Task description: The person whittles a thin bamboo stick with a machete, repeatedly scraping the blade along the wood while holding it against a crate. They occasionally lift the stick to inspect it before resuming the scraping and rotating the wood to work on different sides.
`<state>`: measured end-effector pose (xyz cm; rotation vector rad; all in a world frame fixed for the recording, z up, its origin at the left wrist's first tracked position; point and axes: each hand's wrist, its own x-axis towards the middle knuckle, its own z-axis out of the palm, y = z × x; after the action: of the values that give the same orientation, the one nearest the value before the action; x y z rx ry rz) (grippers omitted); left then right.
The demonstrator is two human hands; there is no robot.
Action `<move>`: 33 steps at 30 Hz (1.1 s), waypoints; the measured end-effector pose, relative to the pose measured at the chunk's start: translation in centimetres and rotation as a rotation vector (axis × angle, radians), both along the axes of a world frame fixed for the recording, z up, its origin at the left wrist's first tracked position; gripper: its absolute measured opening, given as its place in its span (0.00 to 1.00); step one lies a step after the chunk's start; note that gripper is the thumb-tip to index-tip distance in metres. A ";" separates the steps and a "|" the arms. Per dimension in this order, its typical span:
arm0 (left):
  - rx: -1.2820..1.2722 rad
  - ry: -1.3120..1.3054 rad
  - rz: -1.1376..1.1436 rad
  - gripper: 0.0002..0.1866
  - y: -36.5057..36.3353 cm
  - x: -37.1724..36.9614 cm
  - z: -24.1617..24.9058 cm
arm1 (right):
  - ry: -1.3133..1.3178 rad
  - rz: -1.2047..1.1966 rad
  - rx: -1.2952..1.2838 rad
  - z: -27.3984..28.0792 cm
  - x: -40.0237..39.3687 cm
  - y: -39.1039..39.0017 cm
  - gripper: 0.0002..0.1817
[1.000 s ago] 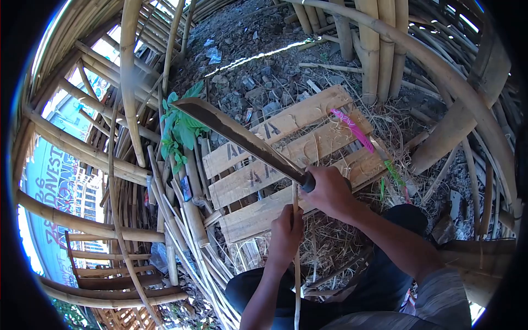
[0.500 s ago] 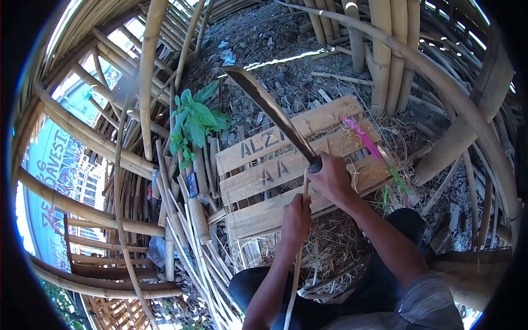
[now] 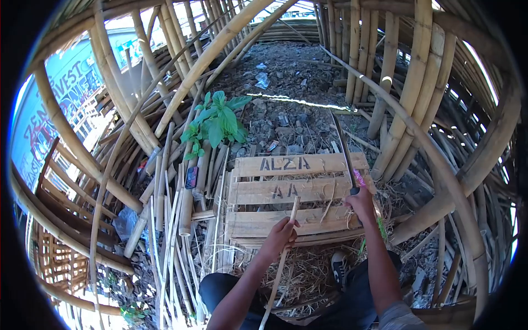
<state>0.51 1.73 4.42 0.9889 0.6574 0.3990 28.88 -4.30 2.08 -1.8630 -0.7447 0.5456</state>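
My left hand (image 3: pixel 279 240) is closed round a long thin bamboo strip (image 3: pixel 279 269), whose upper end sticks up past my fingers in front of the crate. The strip slants down between my legs to the bottom of the view. In my right hand (image 3: pixel 360 203) is the dark handle of a machete (image 3: pixel 343 146), its long blade pointing up and away. Both hands are over the near side of a slatted wooden crate (image 3: pixel 258 193) lettered "ALZA" and "AA". Curled shavings lie on its slats. A pink strap or sheath (image 3: pixel 359 178) shows just beyond my right hand.
Pale split bamboo strips (image 3: pixel 168 258) lie at the left, near a leafy green plant (image 3: pixel 217 122) and a phone-like object (image 3: pixel 191 177). Bamboo poles (image 3: pixel 423 71) frame both sides. Shavings (image 3: pixel 308 275) cover the ground by my shoe (image 3: pixel 339 267).
My right hand has moved right, away from the strip, taking the machete with it. The blade now points more upright. My left hand still grips the strip. The camera view has tilted up.
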 end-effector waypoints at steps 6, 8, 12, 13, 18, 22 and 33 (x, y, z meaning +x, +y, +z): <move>-0.284 -0.185 -0.007 0.12 0.3 -0.1 -1.4 | 0.249 0.175 0.070 1.8 -3.7 0.5 0.15; -0.292 -0.190 0.005 0.12 0.3 0.0 -1.9 | 0.341 0.243 0.060 3.1 -4.5 0.5 0.14; -0.201 -0.180 -0.004 0.12 0.4 0.2 -0.9 | 0.291 0.318 0.063 3.5 -4.6 0.4 0.12; -0.176 -0.133 0.031 0.12 0.1 0.3 0.0 | 0.314 0.334 0.090 3.6 -4.7 0.3 0.12; -0.181 -0.174 0.012 0.13 0.5 1.0 0.4 | 0.196 0.470 0.066 3.7 -3.6 -0.5 0.14; -0.276 -0.173 0.015 0.13 1.1 1.2 -1.0 | -0.053 0.384 -0.122 3.4 -3.2 -2.0 0.15; -0.121 0.042 0.022 0.14 0.0 1.2 -0.6 | -0.724 0.613 -0.275 2.4 -8.8 -2.5 0.15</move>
<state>1.68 1.72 3.87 0.8771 0.7223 0.3544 20.11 -6.77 4.51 -2.0876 -1.8331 0.3425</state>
